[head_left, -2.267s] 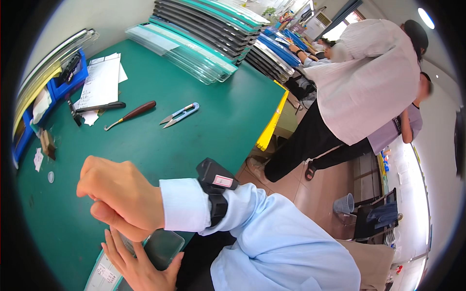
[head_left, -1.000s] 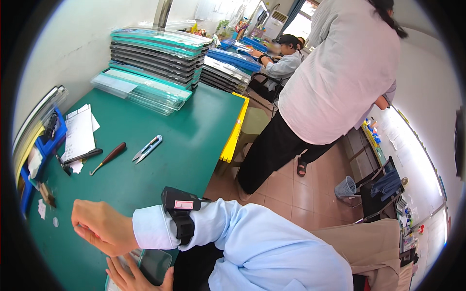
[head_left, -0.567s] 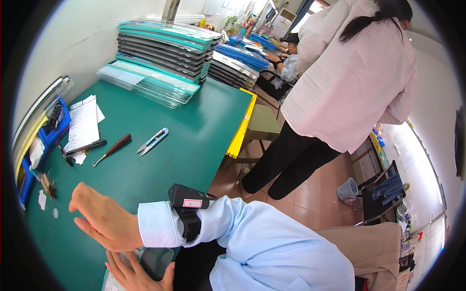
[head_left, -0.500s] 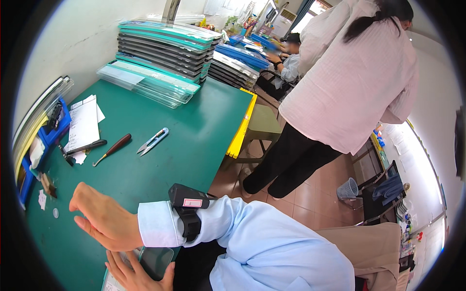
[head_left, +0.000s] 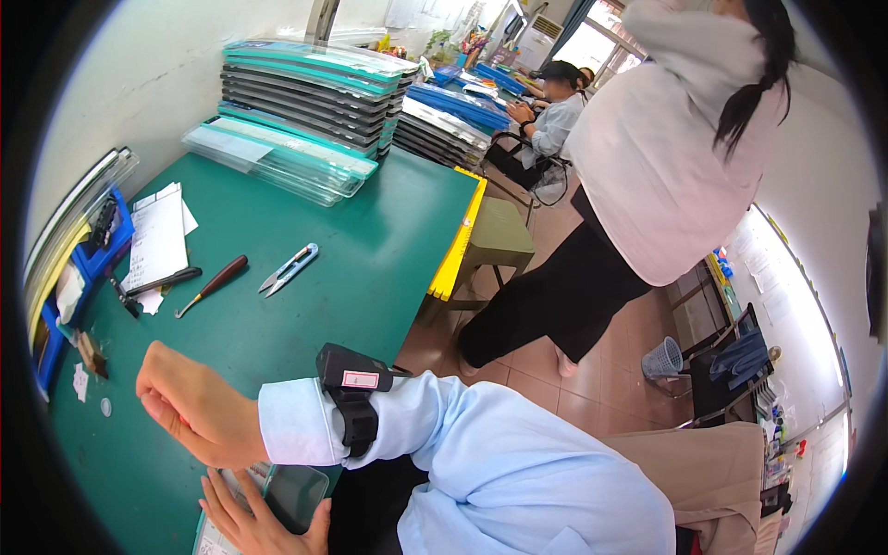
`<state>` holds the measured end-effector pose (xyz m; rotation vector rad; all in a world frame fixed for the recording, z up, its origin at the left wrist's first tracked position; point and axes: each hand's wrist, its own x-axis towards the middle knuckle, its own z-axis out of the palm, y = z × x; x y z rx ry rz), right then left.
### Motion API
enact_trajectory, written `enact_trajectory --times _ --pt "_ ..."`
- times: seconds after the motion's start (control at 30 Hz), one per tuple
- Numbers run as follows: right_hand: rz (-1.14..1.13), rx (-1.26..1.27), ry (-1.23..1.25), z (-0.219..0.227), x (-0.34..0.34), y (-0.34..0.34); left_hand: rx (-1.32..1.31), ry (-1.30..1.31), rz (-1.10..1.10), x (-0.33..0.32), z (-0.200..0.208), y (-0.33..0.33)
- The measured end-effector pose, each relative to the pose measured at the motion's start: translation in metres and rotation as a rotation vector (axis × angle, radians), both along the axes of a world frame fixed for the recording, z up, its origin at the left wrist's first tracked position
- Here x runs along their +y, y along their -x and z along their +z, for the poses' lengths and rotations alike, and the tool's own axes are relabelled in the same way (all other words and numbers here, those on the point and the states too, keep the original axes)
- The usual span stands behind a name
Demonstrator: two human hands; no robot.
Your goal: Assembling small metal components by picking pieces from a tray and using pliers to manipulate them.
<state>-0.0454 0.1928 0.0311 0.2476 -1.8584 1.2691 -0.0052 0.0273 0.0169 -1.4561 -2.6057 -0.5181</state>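
Note:
My left hand (head_left: 264, 523) lies with fingers spread over a clear plastic tray with a teal edge (head_left: 301, 495) at the table's near edge. The tray is partly hidden by the hand and by my right wrist. Just above it my right hand (head_left: 199, 407) is raised with its fingers curled closed; whatever they may hold is hidden. My right forearm, in a light blue sleeve with a black strapped device (head_left: 351, 375), crosses from the right. Farther off lie blue-handled thread snips (head_left: 291, 268), a hook tool with a brown handle (head_left: 213, 285) and a black pen (head_left: 166, 281).
Stacked teal and grey trays (head_left: 314, 92) stand at the back of the green table (head_left: 370, 268). Papers (head_left: 159, 239) and a blue bin (head_left: 116, 236) are at the left. A person in a pale pink top (head_left: 675, 157) stands right, near a green stool (head_left: 499, 231); another sits beyond.
My right hand has turned slightly, its fingers curling tighter. My left hand stays on the tray. The standing person has stepped and shifted right, raising an arm.

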Motion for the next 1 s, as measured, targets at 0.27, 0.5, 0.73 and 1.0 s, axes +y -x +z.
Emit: enact_trajectory --times 0.27,0.5,0.73,1.0 --pt "-0.177 0.122 -0.026 -0.001 0.003 0.007 0.029 -0.005 0.002 -0.002 0.0 -0.001" --pt "-0.345 0.1 -0.331 -0.013 0.006 0.017 0.045 0.006 0.006 -0.001 0.001 -0.001" --pt "-0.718 -0.637 -0.839 -0.035 0.014 0.016 0.049 0.002 0.011 -0.002 -0.001 -0.001" --pt "-0.783 -0.83 -0.783 -0.041 0.016 0.025 0.079 -0.022 -0.022 -0.003 0.0 -0.002"
